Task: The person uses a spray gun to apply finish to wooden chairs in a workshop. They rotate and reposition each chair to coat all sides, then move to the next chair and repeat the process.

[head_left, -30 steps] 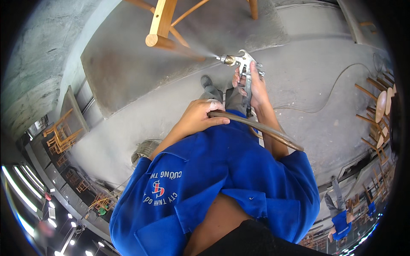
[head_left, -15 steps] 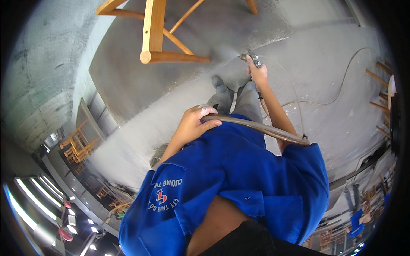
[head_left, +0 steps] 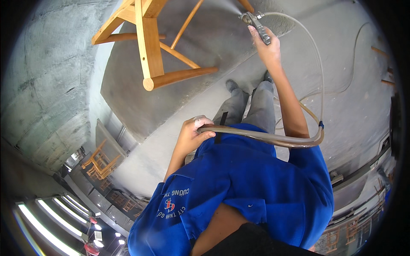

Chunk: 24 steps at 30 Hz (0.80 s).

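A metal spray gun (head_left: 256, 27) is gripped in my right hand (head_left: 269, 48), raised toward the top of the view. Pale mist leaves its nozzle toward the upper left, by a leg of the wooden chair frame (head_left: 151, 49). That light-brown frame stands at the upper left; its top is cut off by the view's edge. At my waist my left hand (head_left: 194, 133) is closed around a pair of clear hoses (head_left: 256, 135). From there the hoses run right across my front, bend near my right elbow and rise to the gun.
A large grey panel (head_left: 124, 96) lies behind the chair frame. More hose (head_left: 353, 55) trails over the grey floor at right. Wooden chairs (head_left: 101, 164) stand at the far left, with wooden legs (head_left: 386, 68) at the right edge. A concrete wall (head_left: 51, 72) rises at left.
My right hand and the spray gun have moved up and farther from my body, and the hose now loops wider. My left hand still grips the hoses. More of the chair frame shows.
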### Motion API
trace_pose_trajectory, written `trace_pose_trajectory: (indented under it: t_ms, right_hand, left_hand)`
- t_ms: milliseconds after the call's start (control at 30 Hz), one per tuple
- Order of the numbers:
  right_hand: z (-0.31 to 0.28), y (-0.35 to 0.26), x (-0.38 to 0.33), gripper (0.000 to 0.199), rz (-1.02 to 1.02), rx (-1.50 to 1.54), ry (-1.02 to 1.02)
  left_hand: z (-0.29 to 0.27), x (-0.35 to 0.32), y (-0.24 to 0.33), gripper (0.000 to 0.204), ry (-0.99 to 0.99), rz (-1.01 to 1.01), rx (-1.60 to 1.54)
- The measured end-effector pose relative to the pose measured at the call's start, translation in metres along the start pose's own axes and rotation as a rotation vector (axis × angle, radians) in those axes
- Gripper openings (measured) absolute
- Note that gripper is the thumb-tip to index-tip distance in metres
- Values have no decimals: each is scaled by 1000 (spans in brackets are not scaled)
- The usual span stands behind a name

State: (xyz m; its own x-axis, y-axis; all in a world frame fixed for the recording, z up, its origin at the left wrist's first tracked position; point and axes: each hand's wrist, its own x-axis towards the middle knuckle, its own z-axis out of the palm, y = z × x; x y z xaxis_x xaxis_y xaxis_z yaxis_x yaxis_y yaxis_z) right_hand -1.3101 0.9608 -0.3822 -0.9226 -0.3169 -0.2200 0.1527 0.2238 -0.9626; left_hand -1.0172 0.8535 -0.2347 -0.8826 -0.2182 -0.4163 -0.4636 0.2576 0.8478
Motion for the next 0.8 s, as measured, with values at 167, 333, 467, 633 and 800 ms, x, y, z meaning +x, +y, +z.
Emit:
trace_pose_trajectory:
  t_ms: [167,333,467,633,800]
  right_hand:
    - [41,-2,-27,46,199,353,-234]
    - [117,4,-27,41,462,922,-646]
    - [186,30,-15,39,572,1080,-565]
    - [208,93,-16,38,686,899,-384]
    - [177,159,-32,34,768,714,-238]
  left_hand:
    - [-7,2,-2,36,-55,7,57]
    - [-17,-9,8,31,18,-175,184]
    - [-19,-15,5,37,112,-261,215]
    - [-33,-14,-13,30,84,-340,234]
    - [-25,-4,-40,36,-49,-229,243]
